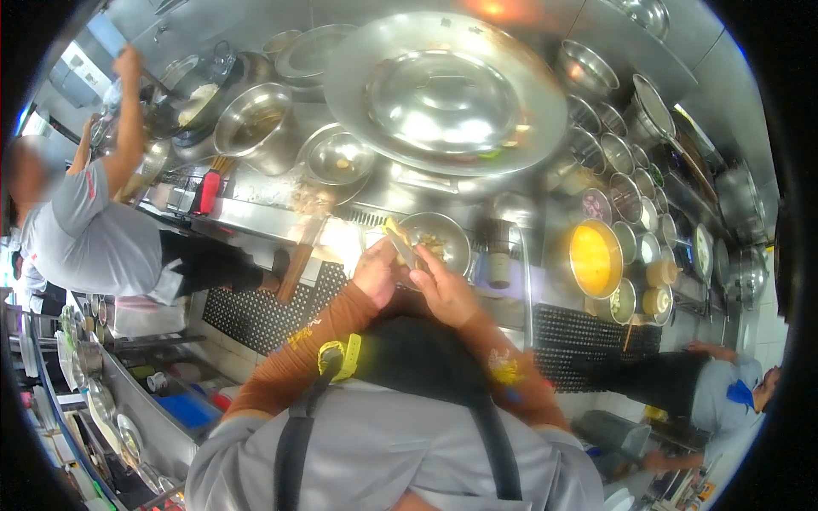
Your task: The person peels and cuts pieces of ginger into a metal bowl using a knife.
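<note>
Left hand (376, 271) closed around pale yellow piece (393, 228), fingertips partly hidden, right hand (445, 295) pinching narrow grey tool (403, 249), its handle covered, exact kind unclear, both hands beside steel bowl (461, 244), its contents blurred, near rim partly hidden.

Left hand (377, 272) and right hand (445, 294) close together
Left hand curled, right fingers (436, 264) reaching inward, forearms (298, 341) converging

The metal desk (264, 213) bears a broad round pan (345, 94), a deep steel pot (277, 149), a yellow-filled bowl (619, 264) beside smaller steel tubs (625, 201), and, blurrily, perhaps a bottle (498, 266).
</note>
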Demonstrator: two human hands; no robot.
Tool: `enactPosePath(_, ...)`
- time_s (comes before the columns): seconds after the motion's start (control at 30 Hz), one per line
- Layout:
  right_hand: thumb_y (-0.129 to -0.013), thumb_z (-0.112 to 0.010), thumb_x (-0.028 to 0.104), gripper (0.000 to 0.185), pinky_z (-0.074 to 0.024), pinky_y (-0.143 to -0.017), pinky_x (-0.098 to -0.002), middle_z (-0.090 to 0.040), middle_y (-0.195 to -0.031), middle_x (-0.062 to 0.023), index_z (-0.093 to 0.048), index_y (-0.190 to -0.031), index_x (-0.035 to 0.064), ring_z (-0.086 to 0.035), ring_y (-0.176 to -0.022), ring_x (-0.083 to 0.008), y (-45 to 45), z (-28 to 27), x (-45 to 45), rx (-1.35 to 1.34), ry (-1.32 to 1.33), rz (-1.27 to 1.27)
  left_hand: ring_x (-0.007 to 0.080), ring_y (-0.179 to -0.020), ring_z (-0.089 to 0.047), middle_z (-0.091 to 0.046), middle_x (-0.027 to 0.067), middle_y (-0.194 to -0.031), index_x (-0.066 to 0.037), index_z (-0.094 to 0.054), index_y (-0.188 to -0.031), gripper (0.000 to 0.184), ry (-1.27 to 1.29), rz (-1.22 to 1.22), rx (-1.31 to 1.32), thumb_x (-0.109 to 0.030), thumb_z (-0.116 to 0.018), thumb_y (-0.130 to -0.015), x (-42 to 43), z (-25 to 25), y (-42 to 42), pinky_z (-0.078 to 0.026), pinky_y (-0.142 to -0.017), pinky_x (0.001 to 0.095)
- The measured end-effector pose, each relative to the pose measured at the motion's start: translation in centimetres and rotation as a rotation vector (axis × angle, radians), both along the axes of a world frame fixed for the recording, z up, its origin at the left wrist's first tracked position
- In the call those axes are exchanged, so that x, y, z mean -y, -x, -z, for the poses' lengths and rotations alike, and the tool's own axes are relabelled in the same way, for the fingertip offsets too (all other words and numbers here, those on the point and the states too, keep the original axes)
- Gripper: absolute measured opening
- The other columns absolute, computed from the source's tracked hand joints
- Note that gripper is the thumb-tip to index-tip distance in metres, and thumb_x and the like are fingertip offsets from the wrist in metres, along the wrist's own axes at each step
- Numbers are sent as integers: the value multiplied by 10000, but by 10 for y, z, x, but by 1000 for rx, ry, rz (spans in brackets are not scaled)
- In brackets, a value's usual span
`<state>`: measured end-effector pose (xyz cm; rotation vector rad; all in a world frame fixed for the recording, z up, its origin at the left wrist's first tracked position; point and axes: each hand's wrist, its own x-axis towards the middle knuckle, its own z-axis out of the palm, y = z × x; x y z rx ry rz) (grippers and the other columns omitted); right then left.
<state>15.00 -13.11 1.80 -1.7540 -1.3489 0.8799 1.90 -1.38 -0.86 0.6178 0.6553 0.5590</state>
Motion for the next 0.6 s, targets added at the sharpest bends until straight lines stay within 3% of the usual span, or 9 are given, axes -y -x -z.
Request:
enactPosePath(0.53,-998,-475,378,571,-504,-868,-450,-616,-1132,-315,-391,-1430,14,-634,-1014,-440,-1,8,-4,56,-126,4,202,-1069,-596,-612,80,-1182,-49,-547,-1244,285,-17,77,49,-191,-438,-1022,9,-5,2,-490,-930,356)
enactPosePath(0.6,-998,-480,360,561,-504,-870,-450,-617,-1133,-314,-392,-1428,11,-632,-1017,-440,-1,7,-3,53,-170,1,188,-1026,-595,-617,75,-1147,-44,-553,-1231,278,-21,83,28,-192,-459,-1015,10,-10,3,-490,-886,338)
